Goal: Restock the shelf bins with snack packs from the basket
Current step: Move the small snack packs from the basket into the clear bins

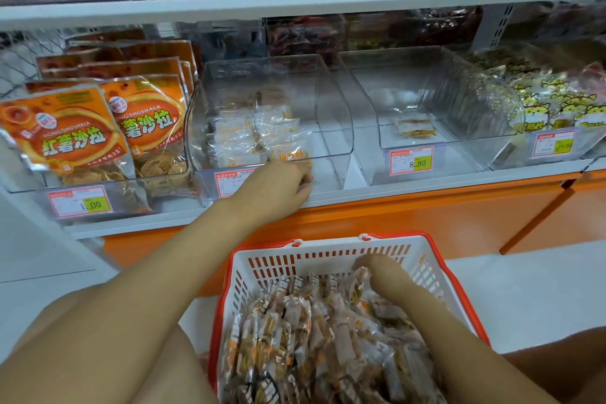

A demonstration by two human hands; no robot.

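1. Left hand (278, 188): it sits at the front lip of the clear bin (331, 98), just above the bin's price tag (226, 184). My left fingers (306, 180) are curled inward at the lip. A wrapped pack (290, 155) with orange print lies directly above the knuckles, touching or nearly touching them. Only the back of the hand shows, so I cannot tell whether the fingers are pinching this pack or have let go of it.

2. Bin contents: the packs in the bin (244, 138) are bunched in its left half, just beyond my left hand. The right half shows bare floor.

3. Right hand (385, 274): it is inside the basket (295, 261), at the far right of the load. My right fingers (362, 264) are bent downward and grasp the snack packs (295, 338) at the top of the heap. This area is blurred, so the number of packs held cannot be read.

4. Basket: it stands below the shelf edge (426, 188), near me, and is filled with the same clear-wrapped packs.

5. Neighbours: the second clear bin (423, 75) to the right holds a single pack (414, 128). Orange bags (75, 138) fill the bin on the left.
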